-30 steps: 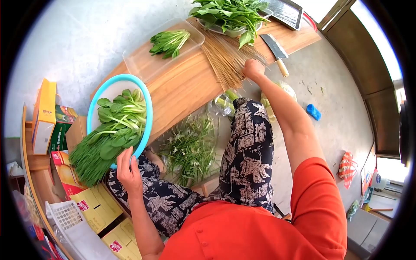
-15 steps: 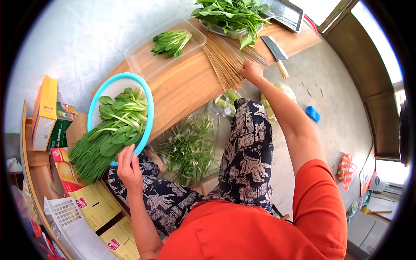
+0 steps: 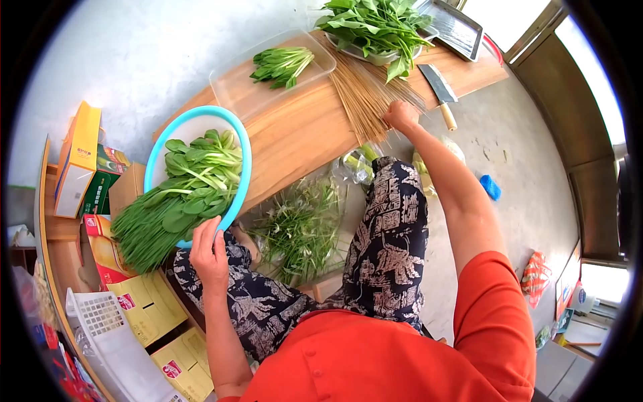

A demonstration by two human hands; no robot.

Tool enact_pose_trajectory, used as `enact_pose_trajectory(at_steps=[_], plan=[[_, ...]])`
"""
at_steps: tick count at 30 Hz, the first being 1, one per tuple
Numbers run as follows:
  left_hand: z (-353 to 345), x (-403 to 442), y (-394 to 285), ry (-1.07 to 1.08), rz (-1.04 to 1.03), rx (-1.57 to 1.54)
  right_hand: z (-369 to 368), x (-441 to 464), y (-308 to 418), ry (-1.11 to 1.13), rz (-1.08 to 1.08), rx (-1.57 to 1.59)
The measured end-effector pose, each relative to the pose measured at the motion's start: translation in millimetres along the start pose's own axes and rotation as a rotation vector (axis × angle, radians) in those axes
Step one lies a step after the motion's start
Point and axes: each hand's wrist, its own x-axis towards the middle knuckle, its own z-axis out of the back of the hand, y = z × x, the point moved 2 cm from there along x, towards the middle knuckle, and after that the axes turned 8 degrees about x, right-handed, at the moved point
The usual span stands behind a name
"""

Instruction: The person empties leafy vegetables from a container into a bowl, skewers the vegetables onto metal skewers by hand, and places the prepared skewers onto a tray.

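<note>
My left hand is at the lower rim of a blue-rimmed basket, its fingers close together on the edge. Inside the basket lie leafy greens, and long thin chives hang over its lower left side. My right hand is closed at the near ends of a spread of thin wooden skewers on the wooden board; whatever is between its fingers is too small to make out. A cleaver rests just beyond it, with its pale handle over the board's edge.
A clear tray with a small bunch of greens is on the board. Behind the skewers stands a heaped bowl of leaves, beside a dark metal tray. Loose greens lie below the board. Boxes stand at left.
The whole view has shifted, so the board, basket and boxes appear further right. Both hands keep about the same places, at the basket rim and by the skewers.
</note>
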Motion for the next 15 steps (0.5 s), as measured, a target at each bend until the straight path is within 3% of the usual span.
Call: enact_pose_trajectory(at_steps=[3,6,15], plan=[[0.9,-0.7,-1.0,-0.008,-0.042,0.046,-17.9,5.7,-4.3,-0.117,0.011,-0.007],[1.1,-0.8,1.5,-0.006,-0.023,0.045,-10.4,3.5,3.3,-0.025,-0.029,-0.025],[0.6,0.6,-0.4,0.007,-0.037,0.047,-6.6,-7.0,11.2,-0.055,-0.003,-0.009]])
